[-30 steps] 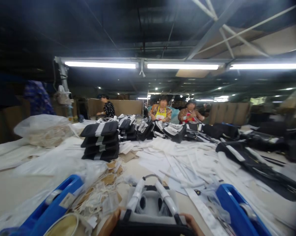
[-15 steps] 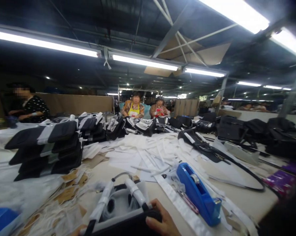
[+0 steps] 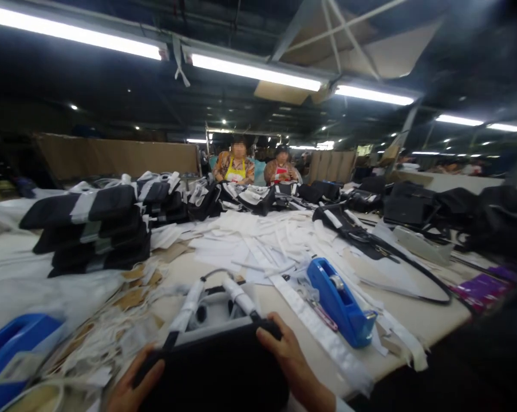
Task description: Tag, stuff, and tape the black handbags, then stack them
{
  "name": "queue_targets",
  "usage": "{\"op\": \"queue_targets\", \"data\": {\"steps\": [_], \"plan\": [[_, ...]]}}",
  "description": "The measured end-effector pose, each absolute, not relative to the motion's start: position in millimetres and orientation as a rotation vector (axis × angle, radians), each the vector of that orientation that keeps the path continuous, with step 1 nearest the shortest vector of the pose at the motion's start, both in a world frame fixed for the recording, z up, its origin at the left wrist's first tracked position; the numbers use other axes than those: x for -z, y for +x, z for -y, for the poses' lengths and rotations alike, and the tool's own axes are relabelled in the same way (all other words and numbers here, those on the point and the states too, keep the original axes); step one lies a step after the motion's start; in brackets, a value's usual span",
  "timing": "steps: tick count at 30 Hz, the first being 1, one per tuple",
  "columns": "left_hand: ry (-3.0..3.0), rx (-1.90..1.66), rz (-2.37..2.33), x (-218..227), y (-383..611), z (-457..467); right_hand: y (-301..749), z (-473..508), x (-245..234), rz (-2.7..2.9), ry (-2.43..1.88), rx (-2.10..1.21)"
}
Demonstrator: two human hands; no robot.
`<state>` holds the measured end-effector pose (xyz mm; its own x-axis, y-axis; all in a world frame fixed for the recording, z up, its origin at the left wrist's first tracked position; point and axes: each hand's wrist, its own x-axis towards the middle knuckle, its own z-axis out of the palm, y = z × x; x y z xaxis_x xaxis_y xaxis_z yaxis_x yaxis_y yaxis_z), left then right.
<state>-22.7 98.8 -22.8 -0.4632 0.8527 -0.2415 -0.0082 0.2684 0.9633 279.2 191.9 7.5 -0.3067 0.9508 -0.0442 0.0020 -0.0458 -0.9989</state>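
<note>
A black handbag stands before me at the bottom of the view, its handles wrapped in white padding and whitish stuffing showing at its open top. My left hand grips its left side, thumb on the front panel. My right hand holds the upper right corner, thumb on the front and fingers behind. To the right of the bag stands a blue tape dispenser. A long white strip lies between the dispenser and my right hand, with a small pinkish tool beside it.
Wrapped black bags are stacked at left. White paper sheets cover the table's middle. Another blue dispenser sits at lower left near tangled white cords. A black bag with a long strap lies right. Two people sit across the table.
The camera view has tipped downward, so table items appear higher. More of the handbag's front panel shows, and my left hand, barely visible before, is now seen gripping its side.
</note>
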Motion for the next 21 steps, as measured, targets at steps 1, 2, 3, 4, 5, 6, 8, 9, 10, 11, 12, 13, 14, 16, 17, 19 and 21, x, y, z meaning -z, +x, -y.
{"op": "queue_targets", "data": {"steps": [1,2,3,4,5,6,8,9,10,11,12,13,14,16,17,19,21], "plan": [[0.685,-1.375,-1.655,17,-13,-94,281,-194,-10,1.421,-1.081,-1.458],[0.634,-1.401,-1.561,11,-2,-93,283,-197,-11,1.44,-1.083,-1.437],[0.59,-1.425,-1.489,5,8,-94,285,-201,-11,1.455,-1.083,-1.416],[0.554,-1.455,-1.452,0,16,-97,287,-206,-10,1.462,-1.082,-1.398],[0.536,-1.478,-1.411,-4,23,-100,289,-210,-9,1.464,-1.082,-1.389],[0.525,-1.496,-1.379,-7,28,-103,291,-214,-7,1.461,-1.081,-1.388],[0.545,-1.505,-1.33,-11,32,-107,295,-218,-5,1.445,-1.066,-1.418],[0.574,-1.512,-1.306,-11,32,-107,297,-219,-4,1.42,-1.049,-1.454],[0.603,-1.534,-1.283,-11,32,-106,299,-220,-3,1.375,-1.025,-1.509],[0.622,-1.569,-1.263,-10,30,-105,302,-221,-1,1.307,-1.002,-1.579],[0.625,-1.615,-1.252,-9,28,-104,304,-222,2,1.218,-0.984,-1.656],[0.607,-1.66,-1.256,-7,26,-103,307,-224,6,1.116,-0.978,-1.725],[0.568,-1.691,-1.277,-5,23,-102,309,-227,10,1.017,-0.985,-1.776],[0.489,-1.692,-1.33,2,19,-103,312,-234,19,0.911,-1.016,-1.82],[0.474,-1.672,-1.341,5,17,-104,313,-238,23,0.916,-1.027,-1.823],[0.483,-1.627,-1.342,10,15,-108,312,-243,27,1.005,-1.022,-1.828],[0.524,-1.61,-1.37,13,12,-112,309,-245,26,1.118,-1.008,-1.829]]}}
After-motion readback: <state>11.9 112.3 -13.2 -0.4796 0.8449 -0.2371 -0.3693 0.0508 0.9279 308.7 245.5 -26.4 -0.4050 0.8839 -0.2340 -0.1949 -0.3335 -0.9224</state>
